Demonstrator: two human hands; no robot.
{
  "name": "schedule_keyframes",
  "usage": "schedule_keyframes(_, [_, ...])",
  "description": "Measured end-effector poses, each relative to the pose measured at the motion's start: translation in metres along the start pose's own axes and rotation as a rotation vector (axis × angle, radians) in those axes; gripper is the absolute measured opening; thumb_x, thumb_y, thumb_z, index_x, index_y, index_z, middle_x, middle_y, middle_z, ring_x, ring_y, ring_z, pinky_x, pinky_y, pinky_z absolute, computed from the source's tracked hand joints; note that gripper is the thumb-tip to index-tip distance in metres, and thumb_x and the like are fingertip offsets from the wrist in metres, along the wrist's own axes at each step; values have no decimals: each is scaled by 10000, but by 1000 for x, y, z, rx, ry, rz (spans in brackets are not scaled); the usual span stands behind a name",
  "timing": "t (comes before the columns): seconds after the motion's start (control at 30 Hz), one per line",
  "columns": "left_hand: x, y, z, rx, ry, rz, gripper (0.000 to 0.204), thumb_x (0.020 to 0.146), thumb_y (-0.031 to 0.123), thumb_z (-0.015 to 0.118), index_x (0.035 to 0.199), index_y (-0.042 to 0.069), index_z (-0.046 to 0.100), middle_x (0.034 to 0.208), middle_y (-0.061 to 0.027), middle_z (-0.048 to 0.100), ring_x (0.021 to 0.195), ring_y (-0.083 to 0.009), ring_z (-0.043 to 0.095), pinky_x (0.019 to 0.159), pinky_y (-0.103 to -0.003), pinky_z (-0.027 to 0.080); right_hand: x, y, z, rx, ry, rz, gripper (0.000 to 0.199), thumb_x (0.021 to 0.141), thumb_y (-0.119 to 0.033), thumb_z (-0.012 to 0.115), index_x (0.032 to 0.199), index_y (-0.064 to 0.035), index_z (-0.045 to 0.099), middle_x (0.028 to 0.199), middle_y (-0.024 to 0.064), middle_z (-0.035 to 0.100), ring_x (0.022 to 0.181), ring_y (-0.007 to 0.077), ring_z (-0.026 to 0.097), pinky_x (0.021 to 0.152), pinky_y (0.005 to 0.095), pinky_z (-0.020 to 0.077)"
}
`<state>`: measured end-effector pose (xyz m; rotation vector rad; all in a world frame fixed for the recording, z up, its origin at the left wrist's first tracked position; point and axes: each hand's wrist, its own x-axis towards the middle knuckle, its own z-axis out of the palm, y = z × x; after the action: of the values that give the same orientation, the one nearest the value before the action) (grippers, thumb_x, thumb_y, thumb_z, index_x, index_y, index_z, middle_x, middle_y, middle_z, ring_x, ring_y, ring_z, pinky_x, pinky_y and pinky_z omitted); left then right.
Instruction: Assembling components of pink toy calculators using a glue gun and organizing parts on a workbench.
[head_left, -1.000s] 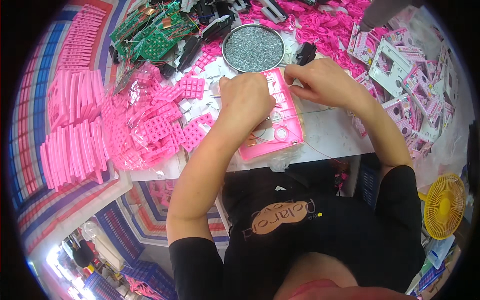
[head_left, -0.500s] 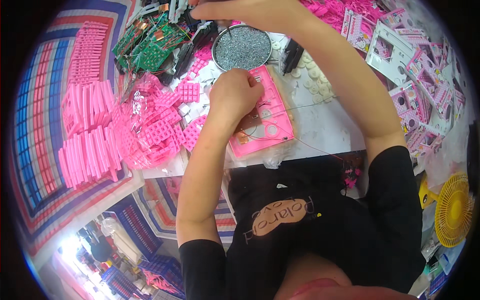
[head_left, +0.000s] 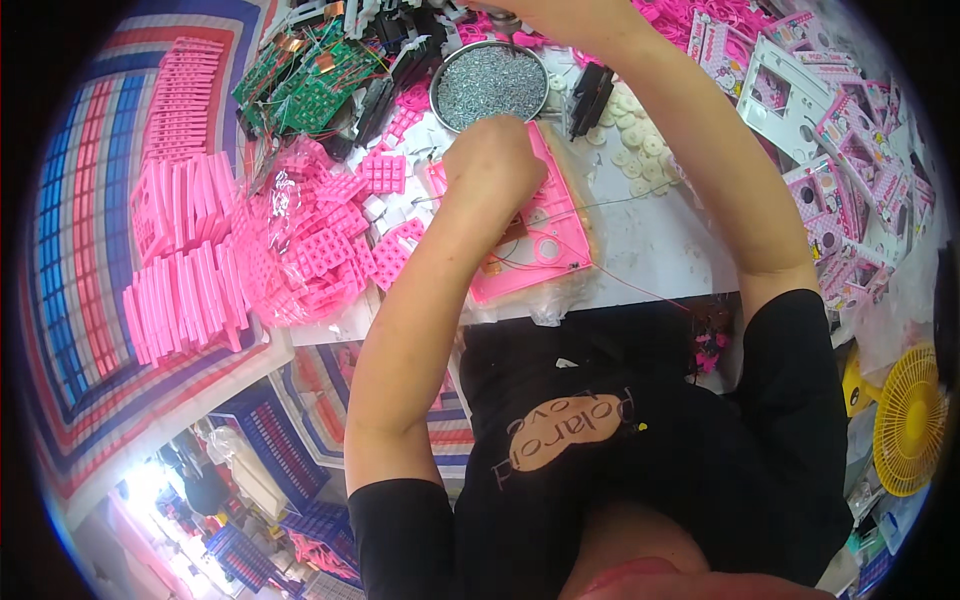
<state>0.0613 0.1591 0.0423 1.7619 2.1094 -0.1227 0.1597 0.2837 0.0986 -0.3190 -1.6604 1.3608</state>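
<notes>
A shallow pink plastic casing (head_left: 575,262) lies on a padded piece of clear plastic in front of me, with thin red wires and a small circuit board (head_left: 512,232) in it. My left hand (head_left: 495,165) is over the casing's upper part, fingers curled closed; what they pinch is hidden beneath the hand. At the top edge my right hand (head_left: 560,14) is mostly cut off, its fingers out of sight, and a greyish metal piece (head_left: 506,20) shows just under it. Between the hands stands a round metal bowl (head_left: 435,100) of small silvery screws (head_left: 490,85).
Pink keypads (head_left: 322,252) in a clear bag and upright pink panels (head_left: 185,305) fill the left. Green circuit boards (head_left: 315,90) are heaped behind them. White discs (head_left: 640,150) and printed white-pink covers (head_left: 850,200) lie to the right. A yellow fan (head_left: 910,420) stands lower right.
My left hand has moved up and right over the casing, which sits slightly turned. My right hand has shifted right along the top edge, and its fingers have left the picture.
</notes>
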Motion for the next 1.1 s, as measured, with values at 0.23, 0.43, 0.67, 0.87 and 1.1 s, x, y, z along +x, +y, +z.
schedule_keyframes(0.23, [-36, -26, 9, -360, 212, 180, 152, 757, 146, 688, 860, 34, 692, 872, -150, 696, 813, -361, 669, 730, -472, 518, -15, -2, -18, -24, 68, -10, 434, 901, -21, 726, 1284, 4, 524, 964, 6, 611, 823, 87, 578, 731, 281, 517])
schedule_keyframes(0.43, [-72, -23, 48, -74, 513, 657, 163, 745, 131, 740, 852, 130, 617, 825, -28, 595, 853, -207, 588, 872, -416, 369, -19, -1, -21, -125, 120, -45, 452, 910, -28, 725, 1307, -5, 508, 954, -5, 596, 782, 71, 539, 675, 246, 479])
schedule_keyframes(0.67, [-118, -50, 39, -213, 357, 735, 536, 775, 211, 814, 1271, 124, 631, 1218, -90, 638, 1088, -273, 615, 938, -445, 430, -73, -30, -14, -979, 481, -455, 395, 843, 11, 747, 1218, 27, 621, 1222, 125, 635, 1023, 201, 623, 851, 304, 528])
schedule_keyframes(0.87, [-127, -85, 54, -288, 426, 400, 685, 783, 225, 817, 1375, 17, 542, 1421, -230, 503, 1225, -425, 540, 1035, -489, 441, -83, 13, 52, -635, -322, -113, 258, 874, -85, 652, 1130, -78, 682, 1036, 114, 682, 941, 296, 681, 759, 402, 546])
schedule_keyframes(1.1, [-127, -97, 53, -530, 644, 353, 431, 830, 85, 757, 1228, 3, 613, 1259, -182, 618, 1118, -358, 590, 978, -433, 462, -27, 61, 84, -860, -862, 226, 179, 877, -130, 658, 1042, -59, 654, 1062, 119, 682, 943, 340, 657, 781, 449, 512])
